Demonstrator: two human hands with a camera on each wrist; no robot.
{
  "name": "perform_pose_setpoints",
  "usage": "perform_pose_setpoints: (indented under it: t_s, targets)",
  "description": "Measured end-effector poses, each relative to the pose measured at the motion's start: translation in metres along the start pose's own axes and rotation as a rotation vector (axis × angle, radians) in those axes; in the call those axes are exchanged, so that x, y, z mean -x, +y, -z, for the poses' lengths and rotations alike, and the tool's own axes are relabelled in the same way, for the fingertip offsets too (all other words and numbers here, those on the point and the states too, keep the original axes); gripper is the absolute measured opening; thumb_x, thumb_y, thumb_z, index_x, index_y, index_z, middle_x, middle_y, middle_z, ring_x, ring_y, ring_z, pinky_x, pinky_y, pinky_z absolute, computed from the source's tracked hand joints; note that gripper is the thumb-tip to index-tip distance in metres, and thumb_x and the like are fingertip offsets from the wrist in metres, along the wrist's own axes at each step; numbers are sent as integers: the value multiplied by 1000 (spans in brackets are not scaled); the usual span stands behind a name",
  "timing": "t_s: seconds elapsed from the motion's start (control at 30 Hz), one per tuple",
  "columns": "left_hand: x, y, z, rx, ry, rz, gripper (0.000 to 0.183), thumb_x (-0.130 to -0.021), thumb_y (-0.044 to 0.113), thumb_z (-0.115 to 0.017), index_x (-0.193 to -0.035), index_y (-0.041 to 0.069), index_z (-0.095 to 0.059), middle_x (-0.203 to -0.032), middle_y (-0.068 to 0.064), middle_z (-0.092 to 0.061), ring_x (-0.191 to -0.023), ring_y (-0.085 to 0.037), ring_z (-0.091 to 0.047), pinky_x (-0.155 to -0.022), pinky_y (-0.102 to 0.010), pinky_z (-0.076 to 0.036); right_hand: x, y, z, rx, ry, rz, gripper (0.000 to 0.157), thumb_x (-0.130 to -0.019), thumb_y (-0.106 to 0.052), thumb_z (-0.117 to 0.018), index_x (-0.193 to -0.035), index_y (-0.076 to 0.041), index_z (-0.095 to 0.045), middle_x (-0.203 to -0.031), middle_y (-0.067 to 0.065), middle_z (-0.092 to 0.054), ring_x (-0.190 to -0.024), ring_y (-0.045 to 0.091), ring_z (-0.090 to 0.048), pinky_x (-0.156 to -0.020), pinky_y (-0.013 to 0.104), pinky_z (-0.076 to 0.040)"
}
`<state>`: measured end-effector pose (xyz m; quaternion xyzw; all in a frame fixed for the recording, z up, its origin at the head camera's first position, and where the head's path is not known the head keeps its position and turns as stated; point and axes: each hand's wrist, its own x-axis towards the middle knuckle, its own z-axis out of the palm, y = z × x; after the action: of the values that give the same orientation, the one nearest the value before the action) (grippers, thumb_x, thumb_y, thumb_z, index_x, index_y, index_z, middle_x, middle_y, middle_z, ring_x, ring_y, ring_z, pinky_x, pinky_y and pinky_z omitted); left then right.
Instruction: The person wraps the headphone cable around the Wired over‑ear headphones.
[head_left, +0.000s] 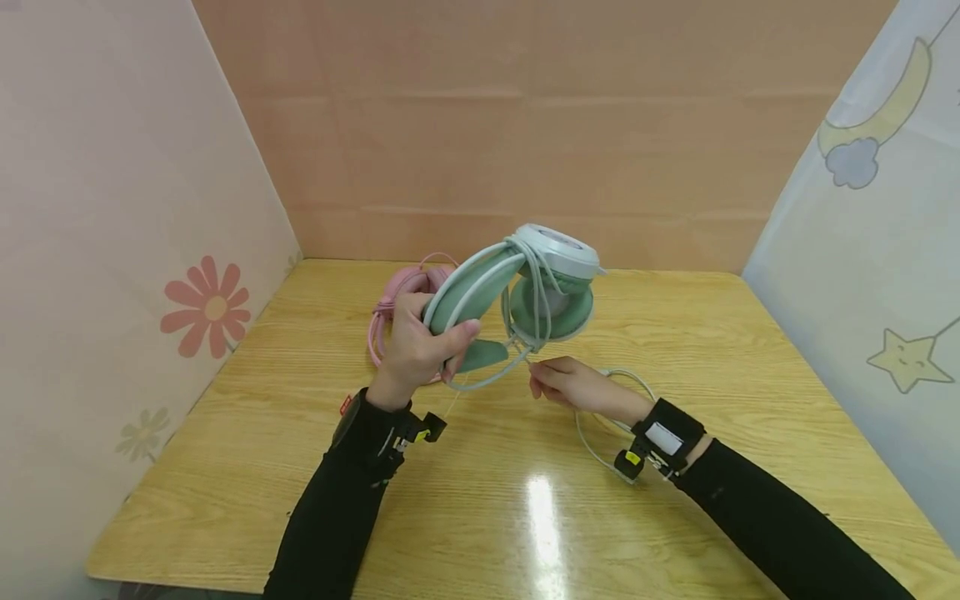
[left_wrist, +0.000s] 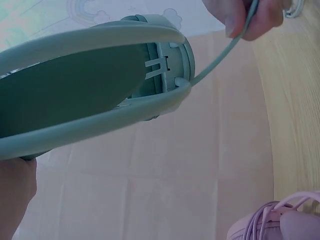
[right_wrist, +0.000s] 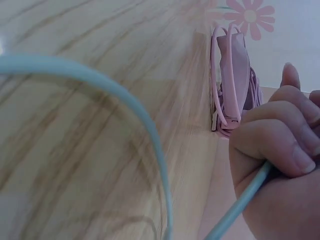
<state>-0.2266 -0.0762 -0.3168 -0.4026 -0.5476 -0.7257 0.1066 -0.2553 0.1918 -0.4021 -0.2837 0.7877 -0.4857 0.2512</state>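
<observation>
Pale green over-ear headphones (head_left: 558,250) are held up above the wooden table, tilted, with cable wound around the ear cups. My left hand (head_left: 416,346) grips them by the double-railed headband (left_wrist: 100,117), thumb on the near side. To the right and a little lower, my right hand (head_left: 573,387) holds the green cable (right_wrist: 240,202) in curled fingers. In the left wrist view, that cable runs from the ear-cup end up to the right hand. A loose loop of the cable lies on the table below the right wrist.
Pink headphones (head_left: 397,287) with their own wound cable lie on the table (head_left: 300,467) behind my left hand. A tan backdrop (head_left: 525,125) closes off the far side. Patterned panels stand at the left (head_left: 112,208) and right (head_left: 862,250).
</observation>
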Motion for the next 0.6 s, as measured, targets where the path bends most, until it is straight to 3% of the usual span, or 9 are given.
perform_pose_setpoints:
  t_s: [0.27, 0.6]
  targets:
    - [3, -3, 0, -130, 0, 31, 27, -86, 10, -68, -63, -4, -63, -38, -7, -47, -27, -16, -45, -29, -29, -35, 12, 11, 6, -26, 8, -41, 56, -112, -35, -31, -97, 12, -59, -60, -4, -29, -48, 11, -21, -48, 26, -24]
    - [10, -5, -2, -271, -93, 114, 16, -83, 6, -68, -71, -4, -63, -42, -2, -50, -29, -16, -47, -32, -29, -39, 30, 16, 19, 26, 24, -101, 54, -111, -34, -36, -91, 10, -59, -60, -3, -28, -48, 11, -20, -47, 26, -21]
